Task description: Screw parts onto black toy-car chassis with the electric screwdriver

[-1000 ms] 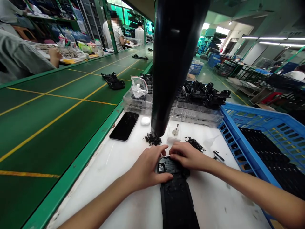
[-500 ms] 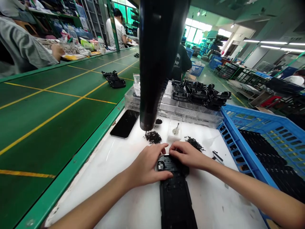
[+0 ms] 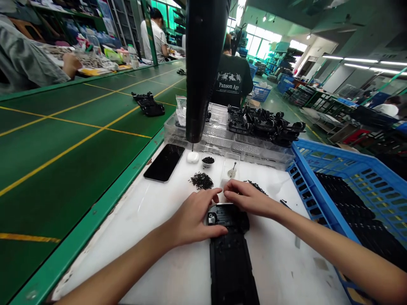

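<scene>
A long black plastic toy-car chassis (image 3: 232,262) lies on the white worktop, its far end between my two hands. My left hand (image 3: 193,218) grips that end from the left, thumb across the top and fingers at the far edge. My right hand (image 3: 249,199) is closed just past the far right corner, fingertips pinched together; anything between them is too small or hidden to tell. A black electric screwdriver (image 3: 202,76) hangs in front of me, bit pointing down. Beyond my hands lie a pile of small black screws (image 3: 202,181) and another pile of small black parts (image 3: 257,186), partly covered.
A phone (image 3: 164,163), a white case (image 3: 192,157), a small bowl of screws (image 3: 207,162) and a clear box (image 3: 232,167) stand farther back. Assembled chassis (image 3: 267,125) sit on clear trays. A blue crate (image 3: 305,186) is right; a green conveyor (image 3: 79,148) runs left.
The hanging screwdriver appears higher, uncovering the white case and a co-worker's back. My right fingertips have drawn slightly off the chassis's far edge. My left hand keeps its grip.
</scene>
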`<state>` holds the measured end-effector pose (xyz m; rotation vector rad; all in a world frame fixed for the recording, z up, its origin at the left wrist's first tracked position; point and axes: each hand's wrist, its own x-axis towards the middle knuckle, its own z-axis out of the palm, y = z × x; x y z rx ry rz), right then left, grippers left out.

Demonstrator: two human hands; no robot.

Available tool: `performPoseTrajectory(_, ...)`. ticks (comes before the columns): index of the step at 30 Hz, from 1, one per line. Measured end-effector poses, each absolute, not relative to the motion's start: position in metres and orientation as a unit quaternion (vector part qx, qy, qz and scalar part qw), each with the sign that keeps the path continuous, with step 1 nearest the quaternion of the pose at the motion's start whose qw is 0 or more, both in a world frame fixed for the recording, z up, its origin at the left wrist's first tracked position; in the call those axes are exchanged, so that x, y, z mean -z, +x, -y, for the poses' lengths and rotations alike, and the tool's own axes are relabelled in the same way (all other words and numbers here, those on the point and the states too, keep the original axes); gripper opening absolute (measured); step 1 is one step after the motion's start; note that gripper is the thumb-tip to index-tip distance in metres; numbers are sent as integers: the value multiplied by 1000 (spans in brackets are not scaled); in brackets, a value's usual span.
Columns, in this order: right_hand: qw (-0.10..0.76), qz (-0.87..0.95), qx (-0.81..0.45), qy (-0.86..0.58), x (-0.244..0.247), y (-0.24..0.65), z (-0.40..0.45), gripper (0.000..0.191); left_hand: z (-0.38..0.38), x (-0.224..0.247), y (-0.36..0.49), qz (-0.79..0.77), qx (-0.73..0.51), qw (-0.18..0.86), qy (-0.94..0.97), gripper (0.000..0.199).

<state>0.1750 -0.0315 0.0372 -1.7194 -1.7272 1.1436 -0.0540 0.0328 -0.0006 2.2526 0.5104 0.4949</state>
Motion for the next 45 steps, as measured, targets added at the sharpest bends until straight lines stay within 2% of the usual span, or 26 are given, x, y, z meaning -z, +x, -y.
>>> performPoseTrajectory(4, 241, 666, -406, -578, -51, 171, 31, 18, -36, 3, -55, -189, -204, 413, 867, 87)
performPoseTrajectory(8, 267, 686, -385, -556, -66, 169, 31, 25, -40, 13, -56, -176, -229, 447, 847, 112)
performPoseTrajectory(10, 243, 694, -355, -577, -77, 175, 38, 20, -40, 17, -56, -175, -239, 450, 843, 117)
performPoseTrajectory(11, 212, 693, -345, -597, -83, 180, 44, 18, -40, 17, -56, -175, -242, 451, 841, 116)
performPoseTrajectory(15, 80, 626, -328, -703, -92, 222, 80, 38, -37, 14, -54, -190, -227, 445, 845, 107)
performPoseTrajectory(18, 79, 533, -306, -785, -83, 264, 107, 44, -37, 11, -53, -193, -196, 428, 861, 99)
performPoseTrajectory(22, 117, 449, -196, -864, -69, 291, 125, 46, -38, 17, -53, -192, -190, 390, 880, 85)
performPoseTrajectory(26, 163, 559, -195, -789, -66, 261, 112, 32, -39, 19, -53, -190, -175, 376, 890, 86)
performPoseTrajectory(29, 159, 677, -186, -694, -60, 219, 83, 16, -39, 14, -53, -182, -175, 388, 887, 83)
performPoseTrajectory(35, -6, 761, -108, -640, -39, 158, 30, 14, -30, 5, -61, -194, -177, 424, 867, 89)
performPoseTrajectory(40, -31, 772, -110, -625, -41, 151, 20, 17, -23, 2, -64, -211, -180, 432, 858, 91)
performPoseTrajectory(45, -11, 756, -118, -643, -49, 160, 29, 20, -27, 13, -67, -176, -194, 417, 870, 92)
